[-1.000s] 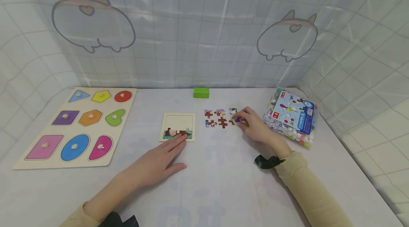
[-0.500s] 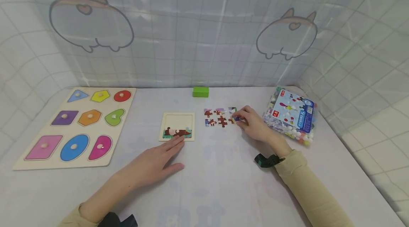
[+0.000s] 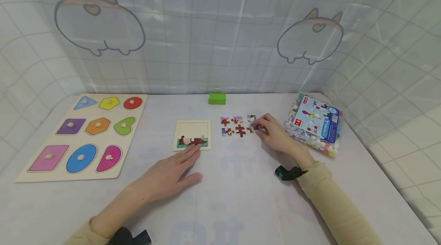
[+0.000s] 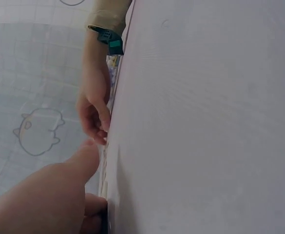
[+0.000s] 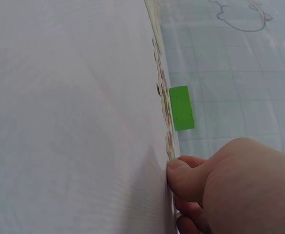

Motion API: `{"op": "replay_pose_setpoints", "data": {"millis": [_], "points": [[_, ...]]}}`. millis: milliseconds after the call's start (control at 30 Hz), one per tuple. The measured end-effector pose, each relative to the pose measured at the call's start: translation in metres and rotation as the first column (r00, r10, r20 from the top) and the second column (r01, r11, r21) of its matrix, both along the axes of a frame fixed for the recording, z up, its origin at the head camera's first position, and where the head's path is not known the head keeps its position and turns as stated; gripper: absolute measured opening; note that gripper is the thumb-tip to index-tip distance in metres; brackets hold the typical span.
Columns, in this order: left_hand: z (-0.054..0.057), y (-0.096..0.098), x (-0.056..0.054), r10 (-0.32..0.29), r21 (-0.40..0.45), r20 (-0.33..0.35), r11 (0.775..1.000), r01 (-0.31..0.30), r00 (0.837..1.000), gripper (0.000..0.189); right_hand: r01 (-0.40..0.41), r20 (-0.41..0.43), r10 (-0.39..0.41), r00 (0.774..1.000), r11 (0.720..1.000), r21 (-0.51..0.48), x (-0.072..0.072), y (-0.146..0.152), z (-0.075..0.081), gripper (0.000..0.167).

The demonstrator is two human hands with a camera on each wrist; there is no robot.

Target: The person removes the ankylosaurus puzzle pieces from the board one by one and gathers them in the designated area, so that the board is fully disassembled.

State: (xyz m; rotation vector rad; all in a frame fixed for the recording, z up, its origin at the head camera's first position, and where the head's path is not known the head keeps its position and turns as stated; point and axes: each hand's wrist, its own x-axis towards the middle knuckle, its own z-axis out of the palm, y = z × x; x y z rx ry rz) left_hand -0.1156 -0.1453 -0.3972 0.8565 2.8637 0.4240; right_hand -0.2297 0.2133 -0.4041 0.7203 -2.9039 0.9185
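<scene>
A small square wooden puzzle tray (image 3: 191,126) lies before me, with a row of brown, pink and green pieces fitted along its near side. My left hand (image 3: 164,178) lies flat with straight fingers, their tips on the tray's near edge. To the right of it several loose jigsaw pieces (image 3: 240,130) are spread in two rows on the table. My right hand (image 3: 276,136) pinches a bluish puzzle piece (image 3: 255,127) at the right end of these rows, low at the table. Its thumb and fingertips hide most of that piece. In the right wrist view the thumb (image 5: 183,179) presses close to the tabletop.
A peg board (image 3: 77,134) with several coloured shapes covers the left side. A green block (image 3: 217,99) stands at the back. Behind my right hand lies a clear pack of beads (image 3: 315,122) with a blue label. Tiled curtain walls enclose the table (image 3: 227,199).
My left fingertips have drawn back slightly toward the tray's near edge, uncovering more of the picture. The right hand keeps its place at the puzzle pieces.
</scene>
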Motion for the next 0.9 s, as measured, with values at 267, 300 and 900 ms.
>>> {"op": "replay_pose_setpoints", "data": {"millis": [267, 300, 900], "points": [[-0.003, 0.001, -0.003, -0.001, 0.010, -0.013, 1.000, 0.001, 1.000, 0.079, 0.005, -0.008, -0.005, 1.000, 1.000, -0.005, -0.001, 0.000, -0.001, 0.023], [-0.003, 0.000, -0.004, -0.001, 0.017, -0.004, 1.000, 0.001, 1.000, 0.079, 0.005, -0.008, -0.005, 1.000, 1.000, -0.006, -0.001, 0.000, -0.001, 0.022], [-0.004, -0.009, -0.008, 0.012, 0.103, 0.143, 0.994, -0.027, 0.990, 0.080, 0.007, -0.002, -0.007, 1.000, 1.000, -0.015, -0.001, 0.000, -0.003, 0.022]]}}
